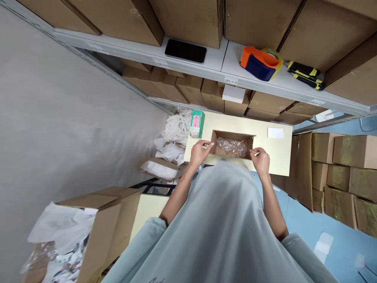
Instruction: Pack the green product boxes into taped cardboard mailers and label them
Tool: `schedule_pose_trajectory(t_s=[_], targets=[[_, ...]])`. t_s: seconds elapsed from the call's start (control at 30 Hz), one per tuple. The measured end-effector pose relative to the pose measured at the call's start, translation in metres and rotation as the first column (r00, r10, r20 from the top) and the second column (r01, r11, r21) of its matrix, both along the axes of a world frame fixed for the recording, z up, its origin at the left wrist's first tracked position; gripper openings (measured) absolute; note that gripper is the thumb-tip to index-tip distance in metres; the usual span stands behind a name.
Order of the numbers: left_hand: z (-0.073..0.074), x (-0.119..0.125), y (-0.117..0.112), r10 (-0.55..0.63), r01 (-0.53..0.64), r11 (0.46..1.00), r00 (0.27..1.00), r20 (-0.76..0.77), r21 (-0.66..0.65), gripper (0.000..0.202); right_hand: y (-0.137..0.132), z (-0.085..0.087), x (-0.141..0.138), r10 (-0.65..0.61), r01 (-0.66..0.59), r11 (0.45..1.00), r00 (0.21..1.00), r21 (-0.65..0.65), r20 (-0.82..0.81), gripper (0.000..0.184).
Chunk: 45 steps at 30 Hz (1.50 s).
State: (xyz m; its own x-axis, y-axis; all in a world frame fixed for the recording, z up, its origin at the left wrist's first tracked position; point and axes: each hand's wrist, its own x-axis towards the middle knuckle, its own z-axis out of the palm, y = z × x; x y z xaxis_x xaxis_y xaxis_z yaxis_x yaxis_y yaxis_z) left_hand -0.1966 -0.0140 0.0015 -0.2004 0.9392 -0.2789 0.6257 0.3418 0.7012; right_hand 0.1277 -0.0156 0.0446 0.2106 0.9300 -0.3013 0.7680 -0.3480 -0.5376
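- A small open cardboard box (pixel 232 136), brown, matte and rectangular, stands in the middle of the pale yellow bench (pixel 277 155), between the two hands.
- Inside it lies one wad of crinkled clear plastic wrap (pixel 232 147), shiny and bumpy.
- The left hand (pixel 200 151) is at the box's left wall, its fingers (pixel 208 145) pressed together and pinching the rim there.
- The right hand (pixel 260 159) is at the right near corner. Its fingers (pixel 255 152) are curled against the cardboard, and I cannot tell whether they grip it.
- The person's light grey-green shirt (pixel 226 220) hides the bench's near edge and the box's front wall.
- Also on the bench are one slim green-and-pink packet (pixel 196 123), left of the box, and one flat white card (pixel 276 133), right of it, both well apart from the hands.
- A heap of white crumpled scraps (pixel 173 133) lies beside the bench's left end.
- The white metal shelf (pixel 224 65) above carries one black phone (pixel 185 51), one orange-and-blue tape dispenser (pixel 260 63) and two black-and-yellow knives (pixel 304 74), in front of large brown cartons (pixel 191 19).
- One open carton (pixel 114 220) at lower left holds loose plastic and paper.
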Motion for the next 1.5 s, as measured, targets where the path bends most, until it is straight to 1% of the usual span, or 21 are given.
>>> schedule_pose_trajectory(t_s=[0.07,0.13,0.2,0.27,0.33,0.43,0.5,0.6,0.7,0.77,0.87,0.93,0.97,1.03,1.13,1.23,1.3,1.33,1.4,1.43,1.5], targets=[[-0.01,-0.009,0.015,0.113,-0.113,0.994,0.992,-0.063,-0.002,0.032,0.005,0.002,-0.001,0.017,-0.017,1.0,1.0,0.003,-0.015,0.029],[-0.023,-0.017,0.034,0.232,-0.245,0.968,0.951,-0.203,-0.044,0.051,0.009,0.006,-0.002,0.033,-0.033,0.999,0.999,0.004,-0.027,0.034],[-0.04,-0.025,0.055,0.295,-0.345,0.931,0.904,-0.31,-0.121,0.079,0.013,0.011,-0.002,0.041,-0.041,0.999,0.999,0.007,-0.03,0.038],[-0.058,-0.03,0.073,0.338,-0.412,0.891,0.883,-0.326,-0.191,0.096,0.017,0.015,-0.001,0.048,-0.047,0.999,0.999,0.019,-0.022,0.041],[-0.072,-0.034,0.086,0.391,-0.46,0.858,0.873,-0.29,-0.23,0.092,0.02,0.018,0.0,0.055,-0.055,0.998,0.998,0.037,-0.008,0.041],[-0.081,-0.041,0.092,0.444,-0.498,0.83,0.862,-0.243,-0.252,0.07,0.023,0.022,0.003,0.057,-0.058,0.996,0.998,0.061,0.009,0.038],[-0.08,-0.046,0.088,0.45,-0.499,0.826,0.864,-0.227,-0.261,0.058,0.023,0.025,0.005,0.056,-0.056,0.996,0.998,0.068,0.012,0.036],[-0.068,-0.052,0.073,0.474,-0.493,0.841,0.87,-0.135,-0.224,0.046,0.023,0.032,0.004,0.071,-0.07,0.995,0.997,0.078,-0.008,0.034],[-0.044,-0.057,0.051,0.509,-0.505,0.861,0.85,0.134,-0.063,0.048,0.023,0.041,-0.002,0.112,-0.103,0.986,0.992,0.128,-0.063,0.035],[-0.021,-0.058,0.035,0.455,-0.501,0.864,0.821,0.344,0.053,0.059,0.024,0.047,-0.008,0.151,-0.129,0.977,0.98,0.169,-0.128,0.036],[0.016,-0.052,0.015,0.294,-0.418,0.897,0.807,0.513,0.145,0.081,0.029,0.049,-0.018,0.231,-0.193,0.966,0.944,0.175,-0.234,0.036],[0.034,-0.042,0.007,0.171,-0.296,0.946,0.804,0.569,0.134,0.09,0.032,0.046,-0.023,0.299,-0.28,0.953,0.925,0.113,-0.236,0.035],[0.04,-0.035,0.005,0.106,-0.217,0.969,0.794,0.599,0.117,0.093,0.033,0.043,-0.024,0.33,-0.323,0.944,0.921,0.069,-0.205,0.034],[0.044,-0.018,0.003,-0.016,-0.053,0.995,0.757,0.653,0.085,0.096,0.034,0.036,-0.022,0.368,-0.372,0.928,0.924,-0.014,-0.102,0.034],[0.037,0.003,0.005,-0.154,0.152,0.986,0.734,0.661,0.062,0.088,0.031,0.028,-0.005,0.341,-0.337,0.938,0.94,-0.078,0.034,0.035],[0.032,0.013,0.008,-0.291,0.298,0.952,0.81,0.509,0.07,0.074,0.024,0.022,0.021,0.283,-0.28,0.957,0.958,-0.068,0.038,0.042],[0.032,0.014,0.012,-0.399,0.391,0.916,0.863,0.311,0.088,0.069,0.02,0.018,0.034,0.277,-0.279,0.959,0.96,-0.053,-0.032,0.061],[0.033,0.014,0.014,-0.446,0.437,0.895,0.871,0.205,0.089,0.068,0.018,0.015,0.039,0.291,-0.294,0.955,0.954,-0.046,-0.07,0.073],[0.033,0.016,0.019,-0.514,0.512,0.857,0.857,0.033,0.064,0.066,0.016,0.011,0.04,0.346,-0.35,0.936,0.932,-0.03,-0.106,0.093],[0.033,0.018,0.023,-0.537,0.538,0.842,0.843,-0.023,0.044,0.065,0.017,0.009,0.037,0.381,-0.385,0.923,0.92,-0.023,-0.094,0.097],[0.028,0.024,0.03,-0.573,0.575,0.818,0.816,-0.077,0.002,0.065,0.02,0.006,0.027,0.455,-0.455,0.89,0.89,-0.038,-0.014,0.097]])
